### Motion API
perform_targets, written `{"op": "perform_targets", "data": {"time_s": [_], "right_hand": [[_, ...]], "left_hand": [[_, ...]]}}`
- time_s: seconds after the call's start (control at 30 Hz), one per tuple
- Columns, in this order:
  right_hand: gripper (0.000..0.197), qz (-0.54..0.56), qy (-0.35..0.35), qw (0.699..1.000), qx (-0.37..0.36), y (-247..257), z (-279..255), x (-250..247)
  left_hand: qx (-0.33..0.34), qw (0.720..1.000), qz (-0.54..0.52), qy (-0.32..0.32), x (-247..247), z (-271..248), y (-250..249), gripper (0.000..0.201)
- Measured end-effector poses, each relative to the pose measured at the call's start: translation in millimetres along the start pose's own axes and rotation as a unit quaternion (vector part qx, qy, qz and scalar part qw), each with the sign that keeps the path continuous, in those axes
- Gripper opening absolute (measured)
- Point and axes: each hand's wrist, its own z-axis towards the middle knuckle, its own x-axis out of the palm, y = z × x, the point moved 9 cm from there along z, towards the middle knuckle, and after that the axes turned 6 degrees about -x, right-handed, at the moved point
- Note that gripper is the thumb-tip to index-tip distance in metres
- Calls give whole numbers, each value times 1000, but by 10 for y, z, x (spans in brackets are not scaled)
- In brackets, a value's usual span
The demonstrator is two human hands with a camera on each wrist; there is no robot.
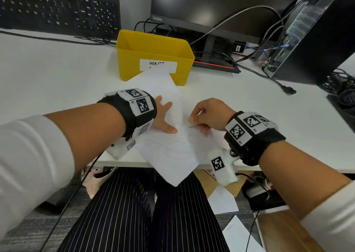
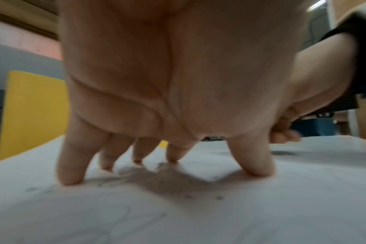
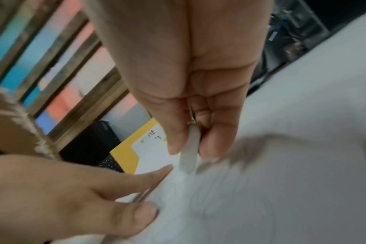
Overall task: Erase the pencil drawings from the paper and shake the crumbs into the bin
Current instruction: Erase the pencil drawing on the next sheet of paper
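A white sheet of paper (image 1: 169, 148) with faint pencil lines lies turned like a diamond on the desk, its near corner hanging over the front edge. My left hand (image 1: 163, 117) presses it flat with spread, straight fingers (image 2: 71, 166). My right hand (image 1: 207, 115) pinches a white eraser (image 3: 188, 150) between thumb and fingers, its tip on the paper just right of the left thumb. Dark crumbs (image 2: 173, 186) lie on the sheet under the left hand. The yellow bin (image 1: 153, 56) stands just beyond the paper's far corner.
A black keyboard (image 1: 57, 8) leans at the back left. A monitor (image 1: 211, 6) on its stand, cables (image 1: 255, 69) and a computer tower (image 1: 315, 31) fill the back right. Below the desk edge are my striped trousers (image 1: 144, 213) and loose papers (image 1: 224, 201) on the floor.
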Motion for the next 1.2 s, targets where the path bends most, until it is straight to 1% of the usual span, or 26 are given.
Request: {"op": "perform_targets", "data": {"time_s": [0.03, 0.1, 0.2, 0.3, 0.37, 0.4, 0.47, 0.53, 0.6, 0.7, 0.9, 1.03, 1.1, 1.2], "right_hand": [[10, 30, -8, 999, 15, -46, 8, 2], [14, 47, -18, 998, 31, -124, 39, 22], [21, 38, -33, 998, 25, -153, 106, -2], [17, 5, -8, 1000, 6, -121, 175, -40], [10, -34, 10, 999, -6, -86, 208, -69], [5, -53, 13, 998, -12, -56, 219, -82], [5, -79, 10, 996, -28, 2, 247, -114], [4, -111, 5, 993, -32, 51, 258, -135], [3, -102, 4, 995, -22, 56, 286, -120], [14, -43, 6, 999, -7, 84, 317, -22], [10, -75, -23, 997, -28, 234, 348, 19], [18, -40, 33, 999, -15, 184, 219, 125], [16, -55, 45, 997, -15, 203, 199, 139], [12, -108, 9, 994, -2, 293, 238, 62]], "left_hand": [[-19, 1000, -8, -2, 4, -31, -1, 98], [-37, 999, -16, 0, 5, -103, -38, 94], [-23, 1000, 11, 5, -25, -199, -130, 84], [7, 997, 76, -4, -122, -251, -159, 80], [24, 994, 104, -17, -158, -224, -168, 83], [38, 994, 101, -23, -151, -194, -188, 87], [76, 994, 76, -31, -100, -132, -256, 93], [100, 994, 49, -18, -14, -88, -286, 95], [101, 995, 24, -5, 38, -48, -268, 95], [95, 995, 14, 1, 37, -25, -249, 97], [93, 995, 19, 6, 42, -11, -253, 98], [94, 995, 15, 3, 42, 2, -250, 99], [91, 996, 21, 3, 44, 2, -251, 99], [90, 995, 30, 4, 29, -25, -262, 98]]}}
